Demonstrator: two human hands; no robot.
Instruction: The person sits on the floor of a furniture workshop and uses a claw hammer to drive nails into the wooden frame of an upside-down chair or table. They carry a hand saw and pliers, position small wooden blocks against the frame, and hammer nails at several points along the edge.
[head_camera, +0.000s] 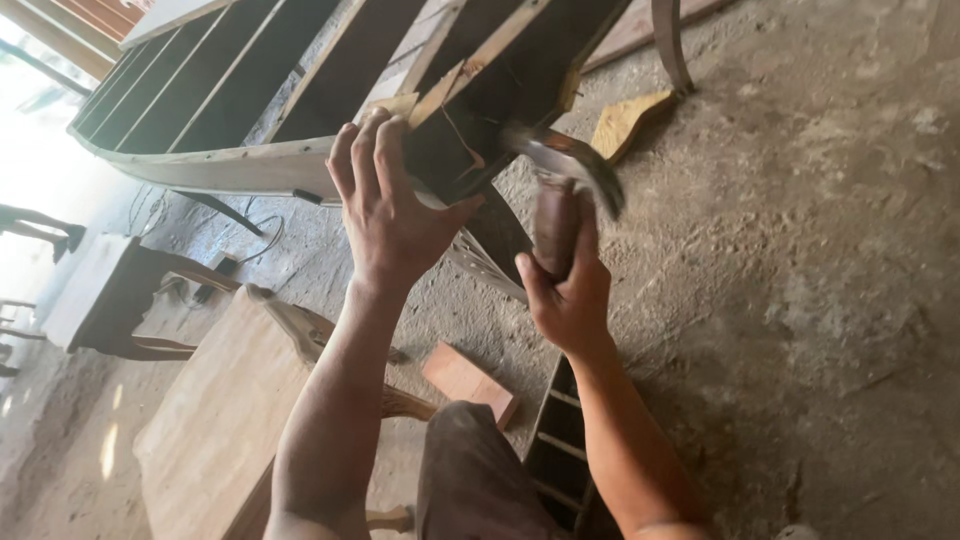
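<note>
The hammer (560, 190) is up by the wooden frame (300, 160), its metal head blurry. The right hand (568, 290) is wrapped tight around its handle. The left hand (390, 210) grips the frame's edge, fingers curled over it. A small block (470, 383) lies on the floor (800, 250) below.

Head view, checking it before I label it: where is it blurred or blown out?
In the head view the hammer head is smeared by motion blur, while the left hand on the wooden frame stays fairly sharp; the upper left corner is washed out by bright daylight; the right hand is evenly lit.
</note>
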